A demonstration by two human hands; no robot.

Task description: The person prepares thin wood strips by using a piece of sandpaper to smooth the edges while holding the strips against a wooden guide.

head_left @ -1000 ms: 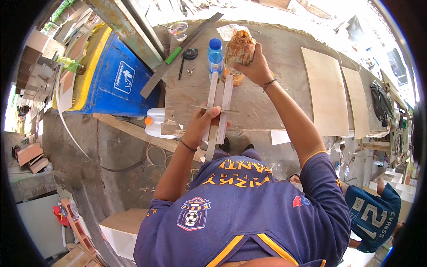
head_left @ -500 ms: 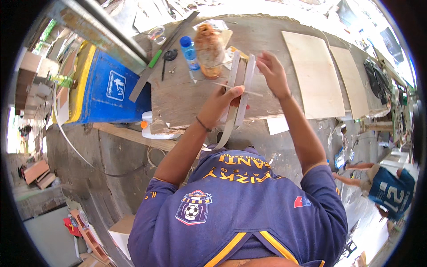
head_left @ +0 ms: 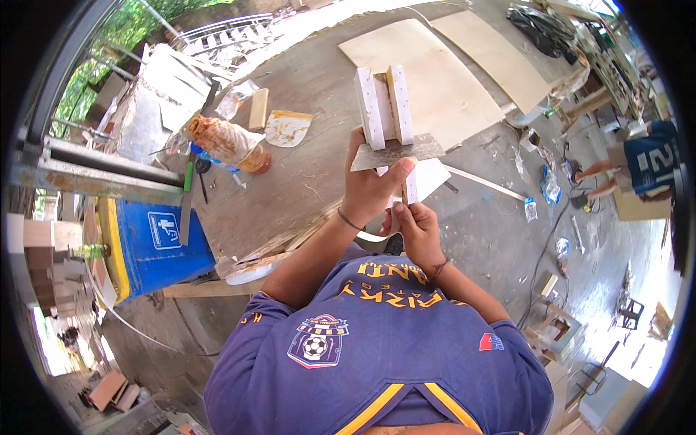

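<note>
Far left: blue plastic bin with yellow rim (head_left: 163, 243), beside the brown wooden worktable (head_left: 297, 177). On the table, left side: long grey metal straightedge with green section (head_left: 188, 176), then glue-crusted jar with orange-brown base (head_left: 226, 139), stained pale flat sheet (head_left: 288, 128) just beyond.

Centre: left hand (head_left: 366, 185) wrapped firmly round the two-railed white and wood piece (head_left: 371, 109), held up at the table's near edge. Thin grey wooden slat (head_left: 399, 151) runs crosswise over it; joint unclear. Pale curled flexible band (head_left: 375, 236) hangs at the near end. Right hand (head_left: 420, 233) closed, thumb and fingers pinching the piece's near end; can't tell if the band is caught too.

Right, far: pale plywood sheet (head_left: 435, 72).

Handling, my judgement: left grip carries the weight, right fingers only steady the end; keep rails parallel, slat square, band untwisted, pressure light.
</note>
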